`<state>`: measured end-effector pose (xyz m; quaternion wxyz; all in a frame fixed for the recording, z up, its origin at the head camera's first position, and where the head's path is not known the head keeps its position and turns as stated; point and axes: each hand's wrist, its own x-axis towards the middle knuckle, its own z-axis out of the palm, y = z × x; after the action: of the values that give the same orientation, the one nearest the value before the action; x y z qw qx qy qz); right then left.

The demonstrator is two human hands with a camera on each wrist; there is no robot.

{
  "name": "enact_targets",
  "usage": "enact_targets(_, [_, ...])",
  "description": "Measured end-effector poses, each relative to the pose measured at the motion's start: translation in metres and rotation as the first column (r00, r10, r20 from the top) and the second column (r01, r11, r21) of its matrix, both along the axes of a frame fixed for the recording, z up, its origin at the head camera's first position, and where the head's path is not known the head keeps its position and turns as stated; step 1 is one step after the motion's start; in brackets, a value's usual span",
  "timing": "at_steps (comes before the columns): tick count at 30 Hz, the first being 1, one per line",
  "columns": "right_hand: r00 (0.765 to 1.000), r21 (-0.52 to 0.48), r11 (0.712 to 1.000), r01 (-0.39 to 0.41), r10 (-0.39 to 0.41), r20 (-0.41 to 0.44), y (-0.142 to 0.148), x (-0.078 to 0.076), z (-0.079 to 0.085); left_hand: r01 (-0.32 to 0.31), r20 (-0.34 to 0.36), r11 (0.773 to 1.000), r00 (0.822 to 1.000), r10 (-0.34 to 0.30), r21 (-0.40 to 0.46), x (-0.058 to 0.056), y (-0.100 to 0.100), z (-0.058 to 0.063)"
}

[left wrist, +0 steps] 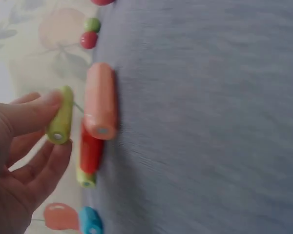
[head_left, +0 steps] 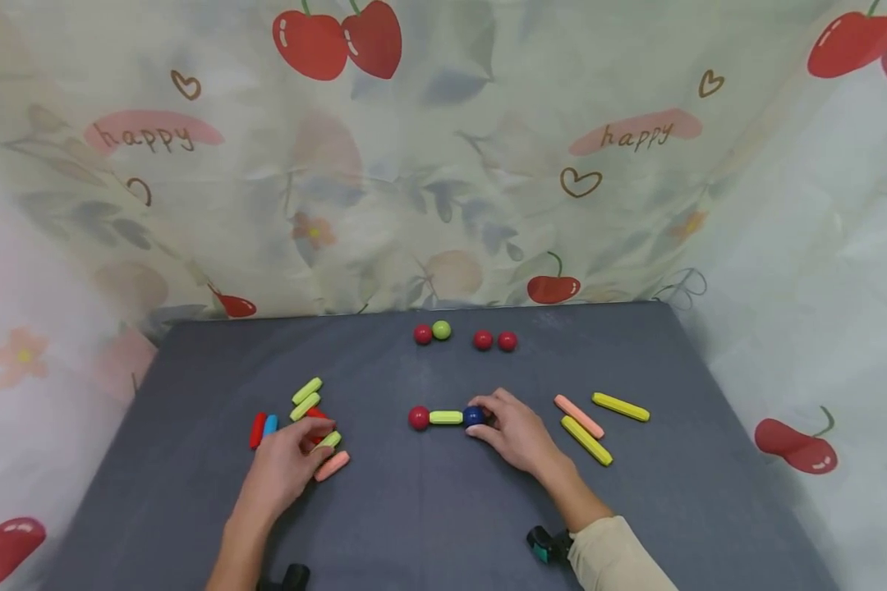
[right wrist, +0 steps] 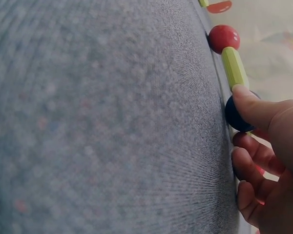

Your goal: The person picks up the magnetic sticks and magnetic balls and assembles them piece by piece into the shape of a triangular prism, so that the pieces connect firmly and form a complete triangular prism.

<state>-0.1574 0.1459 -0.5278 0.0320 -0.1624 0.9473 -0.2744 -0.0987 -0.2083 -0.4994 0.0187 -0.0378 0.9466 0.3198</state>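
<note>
In the head view my left hand pinches a light green rod between thumb and fingers, raised a little off the cloth. A salmon rod, a red rod and two more light green rods lie around it. At the middle, my right hand grips a dark blue ball with thumb and fingertips. That ball joins one end of a light green rod, whose other end meets a red ball. The three form a straight bar on the cloth.
Another red rod and a blue rod lie left of my left hand. Rightward are yellow rods and a salmon rod. Red balls and a green ball sit along the grey table's back edge, before a printed curtain.
</note>
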Motion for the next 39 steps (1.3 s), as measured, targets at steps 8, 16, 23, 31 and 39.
enact_targets(8, [1.000, 0.003, 1.000, -0.004, 0.004, -0.001, 0.001, 0.000, 0.000, 0.053, -0.247, 0.995, 0.968, -0.031, 0.079, -0.030, 0.022, 0.018])
enact_targets(16, [1.000, 0.005, 1.000, -0.015, 0.015, 0.016, 0.002, -0.002, 0.000, 0.128, -0.173, 0.970, 0.981, -0.092, 0.209, -0.080, 0.085, 0.019])
enact_targets(23, [1.000, -0.010, 1.000, -0.015, 0.015, 0.027, 0.003, -0.002, -0.001, 0.148, -0.064, 0.964, 0.989, -0.137, 0.219, -0.095, 0.117, -0.001])
enact_targets(31, [1.000, -0.008, 1.000, -0.009, 0.010, 0.025, 0.001, -0.002, 0.000, 0.165, 0.008, 0.970, 0.986, -0.169, 0.181, -0.087, 0.121, -0.008])
enact_targets(39, [0.997, 0.034, 0.999, -0.040, 0.038, 0.065, 0.003, -0.011, 0.016, 0.113, 0.077, 0.972, 0.988, -0.131, 0.204, -0.061, 0.112, -0.007])
